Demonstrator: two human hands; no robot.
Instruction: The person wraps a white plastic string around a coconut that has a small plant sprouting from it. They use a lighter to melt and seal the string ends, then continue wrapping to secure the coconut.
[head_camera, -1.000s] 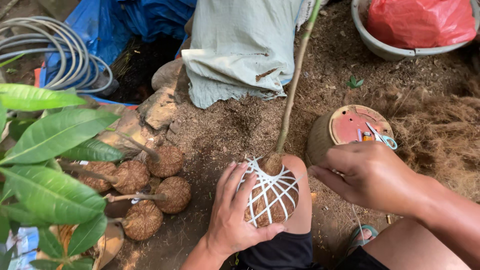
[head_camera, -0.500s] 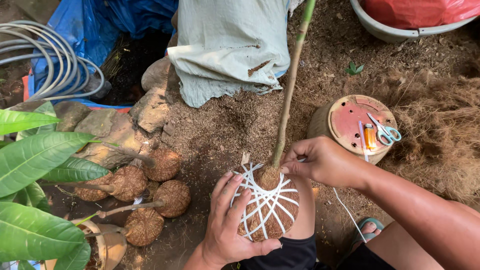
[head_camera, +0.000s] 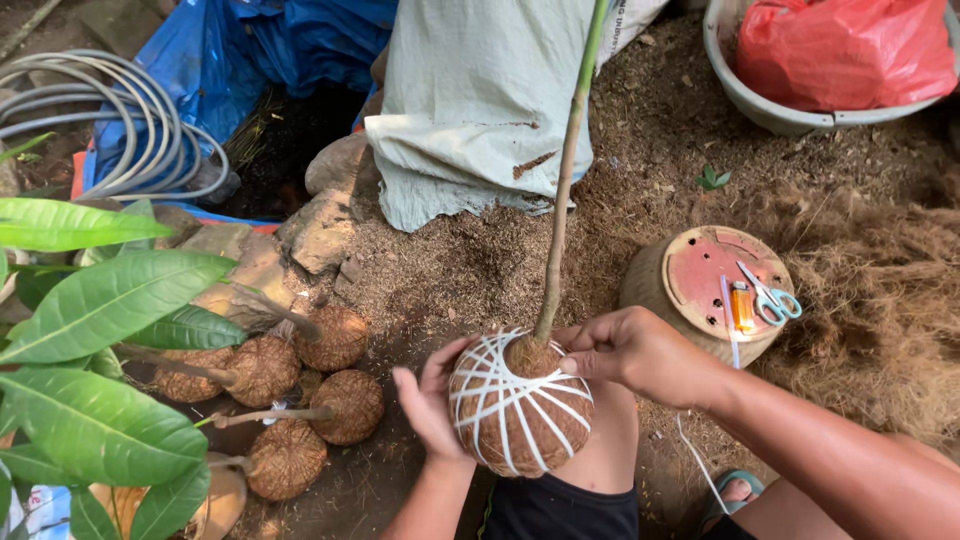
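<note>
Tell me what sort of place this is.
Probably an outdoor plant nursery work spot, on bare ground. The left hand and right hand hold a string-wrapped root ball with a sapling stem; finished fibre balls and loose coconut fibre lie around.

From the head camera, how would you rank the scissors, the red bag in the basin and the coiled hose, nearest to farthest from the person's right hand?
Measured from the right hand at the top of the string-wrapped root ball:
1. Scissors, just to its right on the round red lid.
2. Red bag, in the grey basin at upper right.
3. Coiled hose, far upper left.
</note>
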